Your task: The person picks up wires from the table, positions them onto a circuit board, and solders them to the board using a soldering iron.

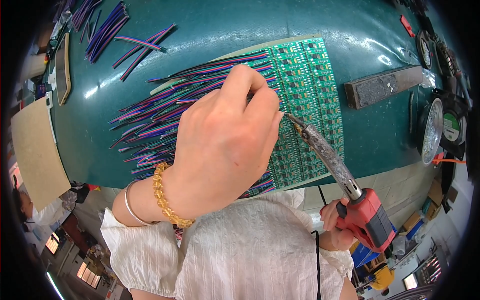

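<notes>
Two hands seemed to be at a soldering step: the right hand point(336, 227) gripped a soldering iron point(334, 162) by its red handle, while the left hand point(225, 135) drew its fingers narrow just beside the tip, though whatever they pinched was hidden. The iron's long axis slanted from the right hand up and leftward, its tip pointing at the left fingertips, over green circuit boards point(312, 95) below and right of them. Coloured wires point(150, 127) ran out leftward beneath the left hand; the next move likely called for steadying one against the tip.
</notes>
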Demonstrator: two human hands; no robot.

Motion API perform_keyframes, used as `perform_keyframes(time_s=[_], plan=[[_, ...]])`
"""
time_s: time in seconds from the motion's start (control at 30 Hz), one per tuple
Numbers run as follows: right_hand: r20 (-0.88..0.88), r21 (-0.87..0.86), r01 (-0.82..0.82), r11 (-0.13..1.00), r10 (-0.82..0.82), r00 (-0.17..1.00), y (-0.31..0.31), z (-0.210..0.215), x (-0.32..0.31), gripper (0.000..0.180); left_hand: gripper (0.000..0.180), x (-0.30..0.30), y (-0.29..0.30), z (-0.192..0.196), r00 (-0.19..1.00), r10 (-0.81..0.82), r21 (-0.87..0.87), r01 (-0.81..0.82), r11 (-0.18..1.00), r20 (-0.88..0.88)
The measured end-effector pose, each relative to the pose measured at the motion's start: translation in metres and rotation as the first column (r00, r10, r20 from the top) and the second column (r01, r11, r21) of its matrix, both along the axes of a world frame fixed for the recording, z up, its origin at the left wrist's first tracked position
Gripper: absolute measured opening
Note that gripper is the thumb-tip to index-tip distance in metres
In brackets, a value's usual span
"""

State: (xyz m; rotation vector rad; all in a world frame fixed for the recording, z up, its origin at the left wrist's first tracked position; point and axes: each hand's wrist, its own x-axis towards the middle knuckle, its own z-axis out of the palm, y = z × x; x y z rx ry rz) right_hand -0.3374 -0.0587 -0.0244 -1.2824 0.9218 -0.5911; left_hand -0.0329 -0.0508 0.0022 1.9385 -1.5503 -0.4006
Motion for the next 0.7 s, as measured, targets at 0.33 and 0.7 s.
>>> perform_keyframes(time_s=[0.33,0.7], plan=[[-0.009,-0.087,-0.084,0.993,0.084,0.996,-0.0011,-0.0044,-0.0047,0.058,0.014,0.0016,0.0004,0.0018,1.0,-0.019,0.009,0.02,1.0,-0.025],[0.078,-0.141,-0.002,0.99,0.013,0.997,0.0016,-0.0057,0.0011,0.059,0.014,0.0037,-0.0002,0.003,0.999,-0.043,0.005,0.043,0.999,-0.009]])
